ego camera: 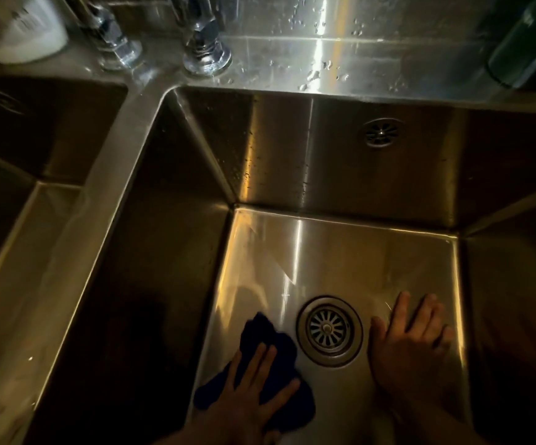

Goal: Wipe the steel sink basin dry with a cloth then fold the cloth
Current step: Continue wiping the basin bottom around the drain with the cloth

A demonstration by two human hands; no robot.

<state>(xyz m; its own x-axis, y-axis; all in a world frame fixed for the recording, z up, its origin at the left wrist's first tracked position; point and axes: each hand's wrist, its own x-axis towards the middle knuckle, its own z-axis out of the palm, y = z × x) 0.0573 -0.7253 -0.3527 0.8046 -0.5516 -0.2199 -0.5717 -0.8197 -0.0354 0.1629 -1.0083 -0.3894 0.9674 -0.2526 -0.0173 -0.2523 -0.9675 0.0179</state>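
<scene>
I look down into a deep steel sink basin (340,252). A dark blue cloth (268,342) lies bunched on the basin floor, left of the round drain strainer (328,330). My left hand (250,387) lies flat on the cloth with straight, spread fingers, pressing it onto the steel. My right hand (411,342) rests flat on the bare floor right of the drain, fingers spread, holding nothing. Water drops cling to the back wall and the rear ledge.
A second basin (19,149) lies to the left behind a steel divider. Two chrome tap bases (207,56) stand on the rear ledge, with a white bottle (19,30) at far left and a dark green bottle (526,49) at far right. An overflow grille (381,132) sits in the back wall.
</scene>
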